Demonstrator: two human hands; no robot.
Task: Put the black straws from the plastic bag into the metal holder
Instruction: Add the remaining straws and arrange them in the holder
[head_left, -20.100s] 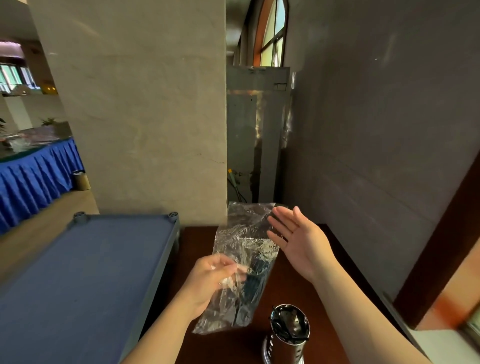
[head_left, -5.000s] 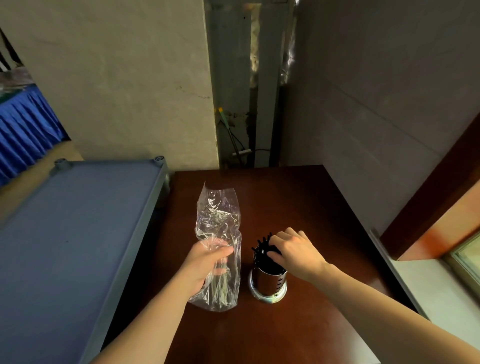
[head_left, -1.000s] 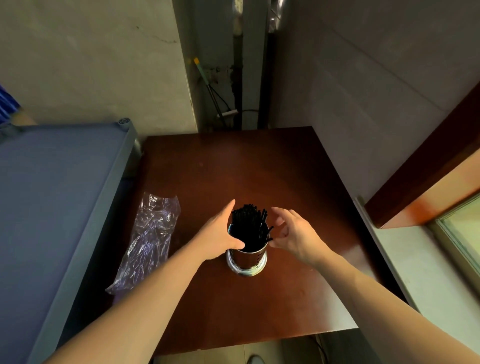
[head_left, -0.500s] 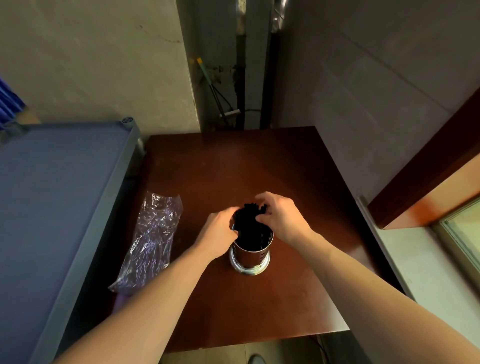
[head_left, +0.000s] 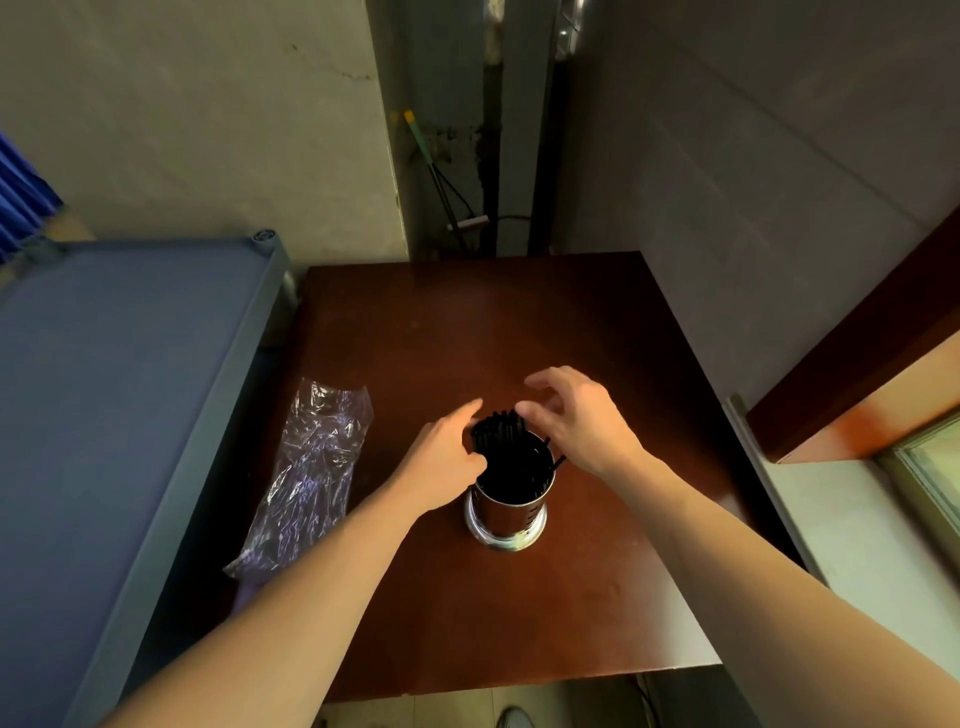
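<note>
Dark wooden table (head_left: 571, 338) in a wall corner; left hand (head_left: 447, 457) touches straws (head_left: 501, 436), right hand (head_left: 582, 421) hovers loosely spread.

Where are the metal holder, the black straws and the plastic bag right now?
metal holder (head_left: 506, 512): head view, on its shiny side wall.
black straws (head_left: 501, 431): head view, on the bundle's tops.
plastic bag (head_left: 306, 467): head view, on its crumpled middle.

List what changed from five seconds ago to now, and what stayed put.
The left hand let go of the plastic bag, which now lies flat at the table's left edge, and moved to the black straws in the metal holder. The right hand lifted, fingers spread. The holder remains upright on the table.
</note>
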